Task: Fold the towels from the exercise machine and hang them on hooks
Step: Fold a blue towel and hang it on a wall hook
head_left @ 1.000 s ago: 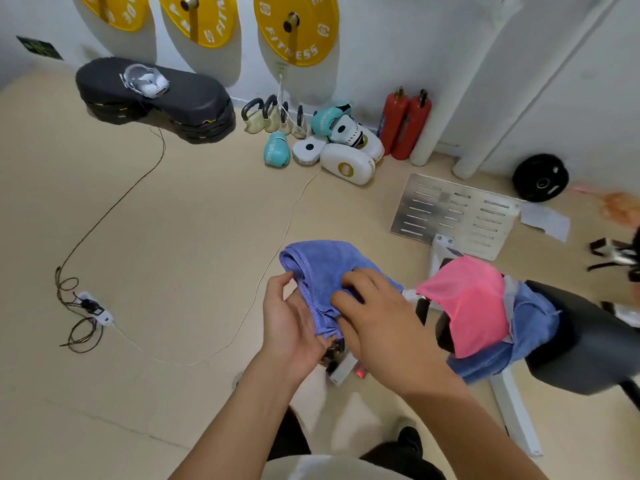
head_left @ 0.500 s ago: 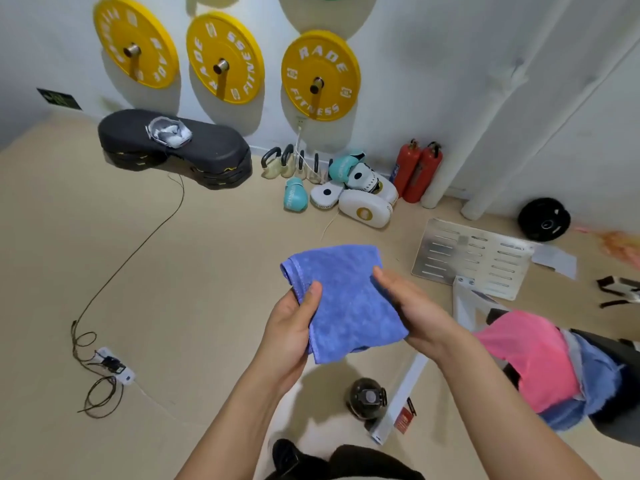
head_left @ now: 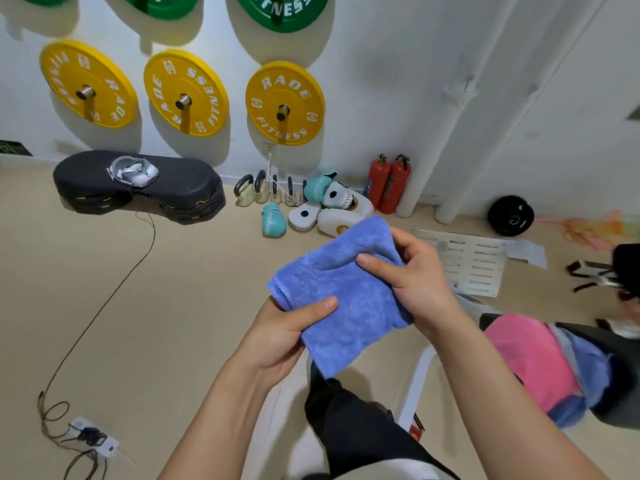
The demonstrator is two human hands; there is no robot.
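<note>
A folded blue-purple towel (head_left: 341,292) is held in front of me with both hands. My left hand (head_left: 280,336) grips its lower left edge, thumb lying across the top. My right hand (head_left: 412,282) holds the upper right side, thumb on the cloth and fingers curled behind it. At the lower right a pink towel (head_left: 530,358) and a light blue towel (head_left: 585,372) lie draped over the black padded seat (head_left: 623,348) of the exercise machine. No hooks are in view.
Yellow weight plates (head_left: 284,103) and green ones hang on the wall. Below stand a black step platform (head_left: 138,183), kettlebells, boxing gloves (head_left: 273,220), two red extinguishers (head_left: 389,183) and white pipes. A metal plate (head_left: 474,265) and a cable with power strip (head_left: 91,438) lie on the floor.
My view has tilted up toward the wall. My right hand has closed onto the towel's upper right side, and the towel is held higher and folded more compactly.
</note>
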